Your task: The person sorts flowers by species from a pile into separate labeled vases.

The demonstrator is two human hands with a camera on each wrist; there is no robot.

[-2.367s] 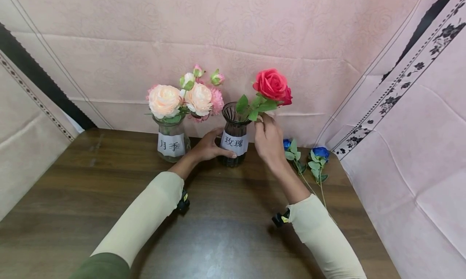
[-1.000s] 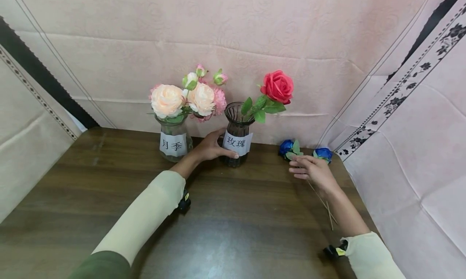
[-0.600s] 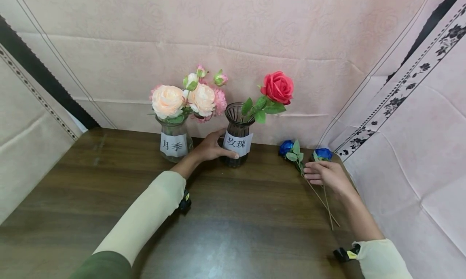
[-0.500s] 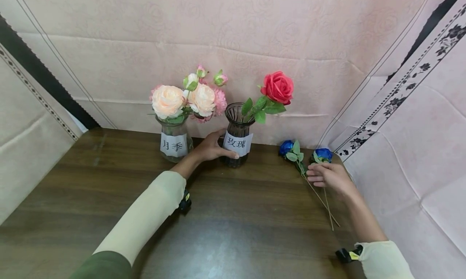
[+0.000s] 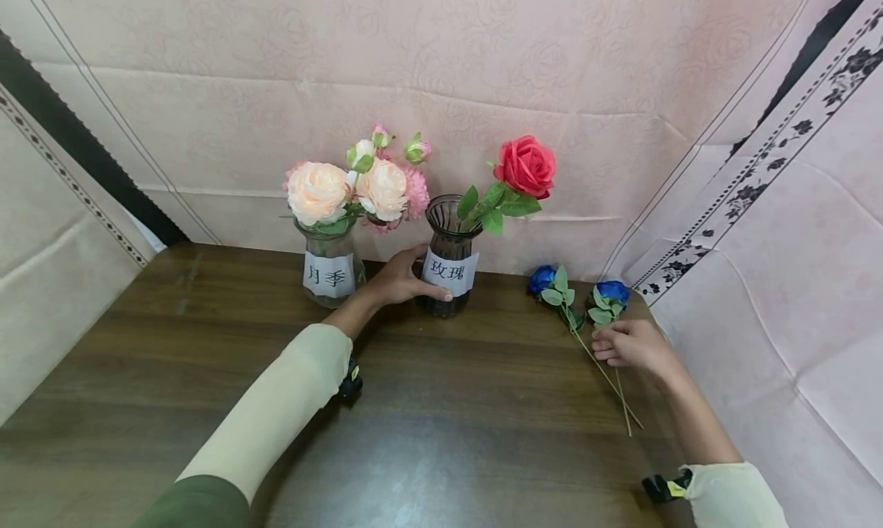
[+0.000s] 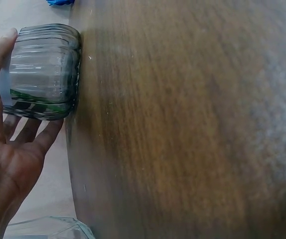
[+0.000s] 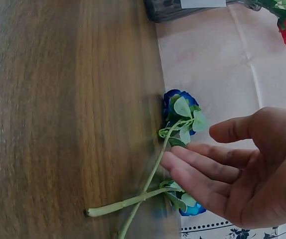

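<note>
My left hand [image 5: 396, 279] grips a dark ribbed glass vase [image 5: 451, 243], thumb in front over its white paper label and fingers behind. One red rose [image 5: 526, 166] with green leaves leans out of that vase to the right. Two blue roses lie on the table at the right, their stems crossed: one [image 5: 543, 280] on the left, the other [image 5: 612, 293] nearer the corner. My right hand [image 5: 635, 344] is over the stem of the right blue rose, just below its leaves. In the right wrist view, the thumb stands apart from the loosely bent fingers [image 7: 198, 181], with nothing pinched.
A clear glass vase [image 5: 324, 244] with a white label stands left of the dark one. It holds peach and pink flowers [image 5: 382, 187]. A pale pink cloth [image 5: 552, 68] hangs behind the brown wooden table [image 5: 414, 405], and patterned cloth borders both sides.
My right hand has left the red rose, moved right and down to the blue roses, then shifted slightly toward the right-hand stem. My left hand has stayed on the dark vase.
</note>
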